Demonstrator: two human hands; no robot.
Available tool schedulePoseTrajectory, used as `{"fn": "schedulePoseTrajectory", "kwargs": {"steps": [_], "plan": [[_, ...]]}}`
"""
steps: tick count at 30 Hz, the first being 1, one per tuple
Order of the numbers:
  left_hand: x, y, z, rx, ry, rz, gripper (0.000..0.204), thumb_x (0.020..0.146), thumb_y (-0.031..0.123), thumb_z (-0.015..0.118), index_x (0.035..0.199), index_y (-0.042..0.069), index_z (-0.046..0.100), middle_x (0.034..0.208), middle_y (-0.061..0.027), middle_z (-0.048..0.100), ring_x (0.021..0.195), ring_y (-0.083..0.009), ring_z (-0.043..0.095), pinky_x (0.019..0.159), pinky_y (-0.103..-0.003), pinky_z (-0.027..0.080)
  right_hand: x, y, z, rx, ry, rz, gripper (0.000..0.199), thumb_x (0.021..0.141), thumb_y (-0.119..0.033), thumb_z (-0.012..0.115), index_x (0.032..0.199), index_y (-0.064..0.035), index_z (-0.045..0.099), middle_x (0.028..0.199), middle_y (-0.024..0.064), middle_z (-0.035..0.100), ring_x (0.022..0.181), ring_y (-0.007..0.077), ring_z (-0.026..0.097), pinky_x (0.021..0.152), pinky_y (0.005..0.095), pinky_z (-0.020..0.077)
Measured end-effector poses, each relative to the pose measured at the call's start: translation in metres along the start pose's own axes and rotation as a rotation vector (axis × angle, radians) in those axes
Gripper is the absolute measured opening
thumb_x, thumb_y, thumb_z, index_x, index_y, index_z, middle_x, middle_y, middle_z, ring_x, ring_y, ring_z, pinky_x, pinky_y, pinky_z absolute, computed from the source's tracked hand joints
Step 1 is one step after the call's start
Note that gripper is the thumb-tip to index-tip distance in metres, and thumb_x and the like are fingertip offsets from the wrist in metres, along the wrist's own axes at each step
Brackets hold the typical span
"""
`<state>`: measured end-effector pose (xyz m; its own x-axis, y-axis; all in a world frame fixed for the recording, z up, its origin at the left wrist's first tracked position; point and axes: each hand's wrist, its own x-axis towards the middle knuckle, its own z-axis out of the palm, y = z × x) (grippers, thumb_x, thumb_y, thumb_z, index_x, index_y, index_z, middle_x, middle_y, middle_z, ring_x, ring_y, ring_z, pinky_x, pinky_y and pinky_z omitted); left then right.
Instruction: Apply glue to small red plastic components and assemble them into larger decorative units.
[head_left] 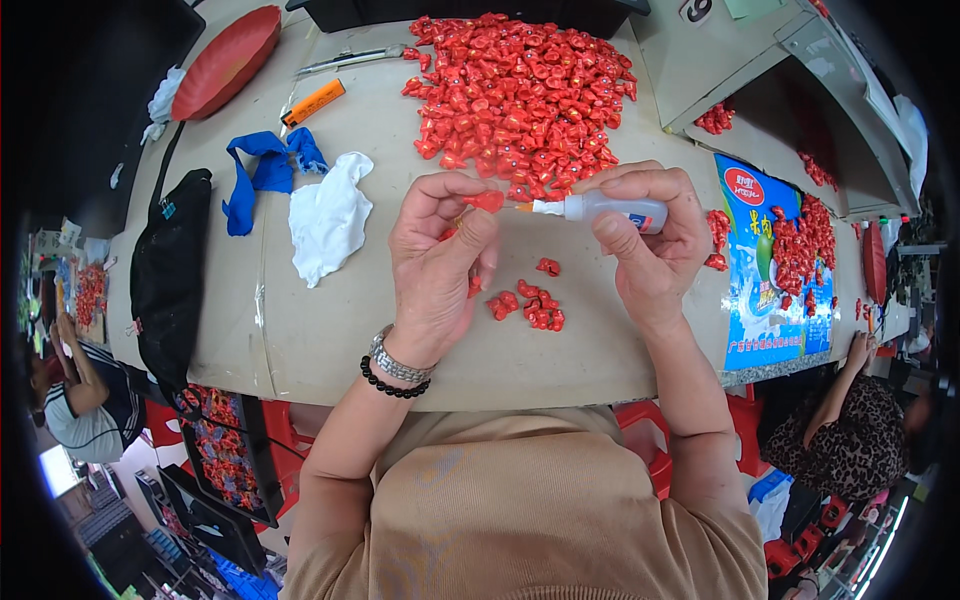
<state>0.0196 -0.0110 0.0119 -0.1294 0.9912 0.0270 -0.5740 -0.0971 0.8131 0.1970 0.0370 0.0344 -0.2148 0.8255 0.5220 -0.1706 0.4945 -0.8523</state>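
My left hand (437, 262), closed, pinches a small red plastic piece (484, 201) between thumb and fingertips. More red bits show between its curled fingers. In my right hand (655, 240) lies a translucent squeeze bottle (600, 207) with a blue-marked label, tipped on its side. Its narrow nozzle (547, 207) points left at the red piece, close to it; whether they touch I cannot tell. Below, between the hands, several loose red pieces (540, 309) rest on the table (330, 330). Just beyond the hands spreads a large heap of similar red pieces (520, 100).
On the left lie a white cloth (328, 215), blue fabric strips (258, 175), an orange-handled cutter (313, 102), a black bag (172, 270) and a red dish (228, 62). Right of me, a blue printed sheet (755, 300) carries more red pieces below a grey shelf (745, 60). People sit at both sides.
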Motion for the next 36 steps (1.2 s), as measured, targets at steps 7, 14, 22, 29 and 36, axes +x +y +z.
{"fn": "schedulePoseTrajectory", "kwargs": {"steps": [7,14,22,29,36], "plan": [[0.0,-0.0006,-0.0009,-0.003,0.003,-0.015,0.024,0.088,0.011,0.064,0.107,0.008,0.05,0.103,-0.0046,0.059,0.056,-0.0074,0.048,0.041,-0.02,0.036,-0.0009,-0.0016,-0.0021,-0.012,-0.006,0.017,0.018,0.08,0.004,0.062,0.098,0.0007,0.057,0.096,0.0122,0.064,0.088,0.0156,0.063,0.076,0.0268,0.0507],[0.0003,0.0,-0.001,-0.021,0.014,-0.043,0.022,0.088,0.01,0.063,0.106,0.008,0.051,0.101,-0.0041,0.059,0.055,-0.0072,0.048,0.04,-0.02,0.036,0.0001,0.0005,-0.0009,-0.051,0.005,-0.014,0.021,0.081,-0.006,0.068,0.098,-0.0031,0.055,0.094,0.014,0.064,0.072,0.0091,0.058,0.051,0.0177,0.0421],[0.0006,-0.0002,0.0002,-0.013,0.014,-0.063,0.02,0.089,0.013,0.062,0.105,0.007,0.051,0.079,-0.0008,0.055,0.054,-0.0066,0.046,0.039,-0.02,0.034,0.0002,0.0007,-0.0022,-0.057,0.012,0.002,0.019,0.081,-0.003,0.066,0.097,-0.0019,0.056,0.095,0.0133,0.064,0.077,0.0112,0.06,0.059,0.0209,0.0447],[0.0006,0.0018,0.0,-0.111,0.018,-0.132,0.016,0.091,0.014,0.06,0.104,0.009,0.052,0.085,-0.0015,0.057,0.053,-0.0064,0.045,0.039,-0.019,0.034,-0.0002,-0.0008,-0.0022,0.048,0.028,0.058,0.019,0.082,0.002,0.062,0.099,-0.0003,0.056,0.096,0.0113,0.064,0.088,0.0152,0.063,0.075,0.0256,0.0512],[0.002,-0.001,-0.0036,-0.274,-0.016,-0.201,0.013,0.091,0.013,0.059,0.103,0.01,0.054,0.096,-0.0037,0.059,0.054,-0.0067,0.044,0.038,-0.019,0.034,-0.0001,-0.0016,-0.0009,0.156,0.09,0.196,0.018,0.084,-0.001,0.062,0.1,-0.002,0.053,0.094,0.0102,0.065,0.084,0.0136,0.064,0.07,0.0238,0.0513]]}}
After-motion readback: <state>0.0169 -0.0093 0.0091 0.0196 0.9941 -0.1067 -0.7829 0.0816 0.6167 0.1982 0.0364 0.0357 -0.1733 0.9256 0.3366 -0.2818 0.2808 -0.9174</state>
